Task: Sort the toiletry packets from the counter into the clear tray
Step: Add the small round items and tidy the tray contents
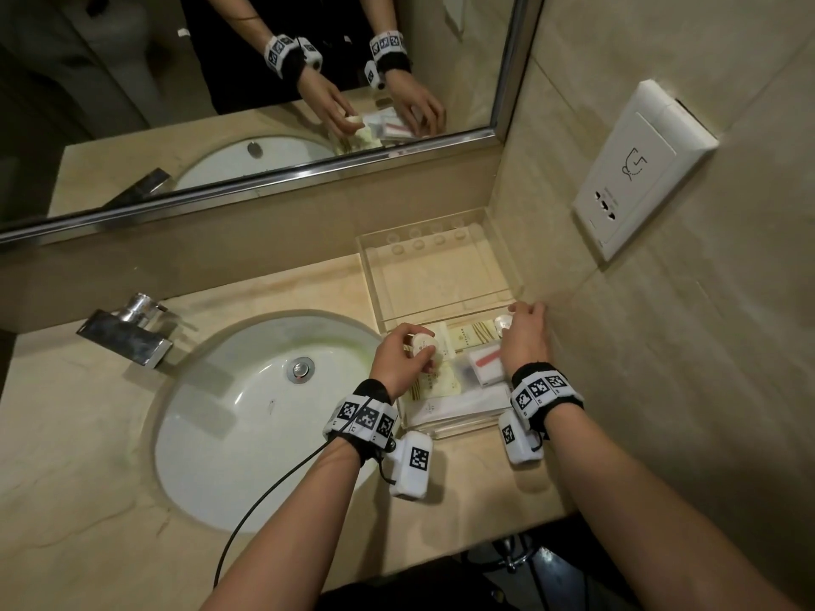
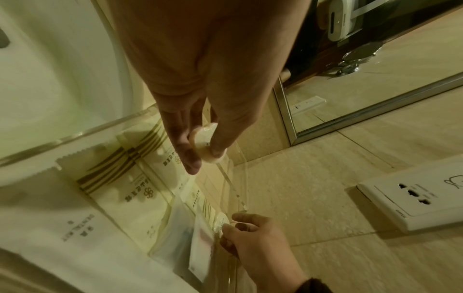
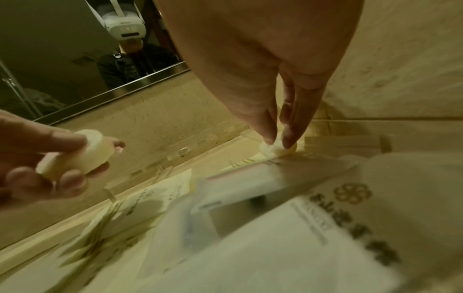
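Note:
The clear tray (image 1: 441, 427) sits on the counter right of the sink, with several cream and white packets (image 1: 467, 335) lying in its near part. My left hand (image 1: 403, 361) hovers over the tray's left side and pinches a round wrapped soap (image 1: 421, 341) (image 2: 204, 145) (image 3: 82, 151) between thumb and fingers. My right hand (image 1: 525, 332) is at the tray's far right corner, fingertips pinching a second round soap (image 1: 502, 324) (image 2: 221, 222) (image 3: 275, 147) that rests on the packets. A white dental kit packet (image 2: 75, 228) lies nearest me.
A second clear tray section (image 1: 441, 275) with round holes stands behind, against the wall corner. The white sink basin (image 1: 247, 416) and chrome tap (image 1: 128, 330) are to the left. A wall socket plate (image 1: 639, 169) is on the right wall. A mirror (image 1: 220, 81) runs along the back.

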A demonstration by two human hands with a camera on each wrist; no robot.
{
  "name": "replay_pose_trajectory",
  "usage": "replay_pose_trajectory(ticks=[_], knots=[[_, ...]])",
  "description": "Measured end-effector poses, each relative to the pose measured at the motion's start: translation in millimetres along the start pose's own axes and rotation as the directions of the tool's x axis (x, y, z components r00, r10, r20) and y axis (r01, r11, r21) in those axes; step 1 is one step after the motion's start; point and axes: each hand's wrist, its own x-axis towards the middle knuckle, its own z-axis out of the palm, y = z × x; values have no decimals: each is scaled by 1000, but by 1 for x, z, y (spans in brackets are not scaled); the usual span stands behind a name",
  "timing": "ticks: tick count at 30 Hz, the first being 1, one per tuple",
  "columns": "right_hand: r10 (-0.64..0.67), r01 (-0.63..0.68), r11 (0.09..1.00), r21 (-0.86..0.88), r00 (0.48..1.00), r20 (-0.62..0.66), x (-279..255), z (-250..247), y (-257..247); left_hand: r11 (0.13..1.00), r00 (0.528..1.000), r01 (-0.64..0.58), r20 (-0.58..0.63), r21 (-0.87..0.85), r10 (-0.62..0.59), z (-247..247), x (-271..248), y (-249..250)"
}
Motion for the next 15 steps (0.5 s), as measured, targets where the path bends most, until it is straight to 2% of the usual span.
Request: replay_pose_trajectory(ticks=[12, 15], knots=[[-27, 28, 1000, -14, 998, 57, 5, 1, 1, 991, 997, 42, -64, -130, -50, -2, 6, 0], [-41, 38, 996, 87, 999, 28, 4, -7, -6, 976, 995, 73, -54, -207, -86, -3, 10, 3]])
